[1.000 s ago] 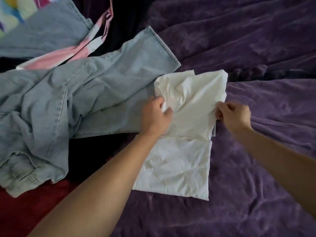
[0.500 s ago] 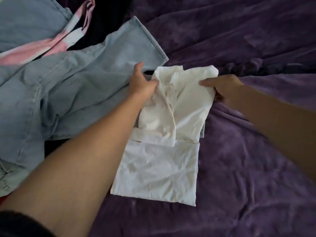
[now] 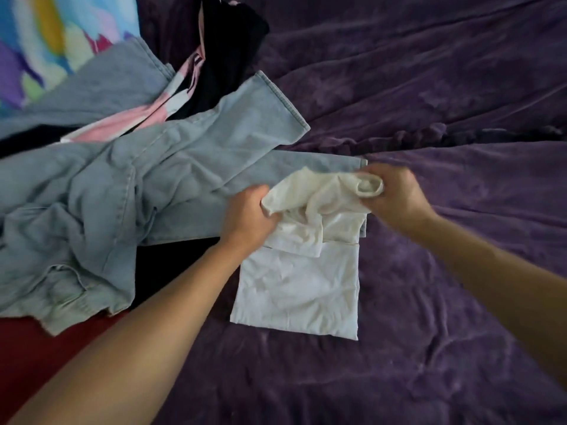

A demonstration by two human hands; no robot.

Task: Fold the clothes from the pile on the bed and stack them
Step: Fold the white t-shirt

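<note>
White shirt (image 3: 299, 289) lies centre-low in frame on the purple bedspread (image 3: 445, 332), near part flat and already doubled, long axis running from the frame bottom toward the top. Far end is bunched and lifted off the bed. Left hand (image 3: 250, 217) clenches the far left corner of that bunch; right hand (image 3: 391, 196) pinches the far right corner, cloth rolled around the fingers. Both grips closed on the same garment, side by side across its width, about equally far from the flat part, left a touch nearer. Likely step: bring the raised far end down toward the near hem, so the fold travels along the long axis toward the frame bottom. Risk: the crumpled middle creases under the fold unless tensioned first. Just beyond the hands, light blue jeans (image 3: 122, 185) sprawl unfolded, one leg touching the shirt's far edge. Further, upper left, pink striped cloth (image 3: 135, 121), black garment (image 3: 227, 56).
</note>
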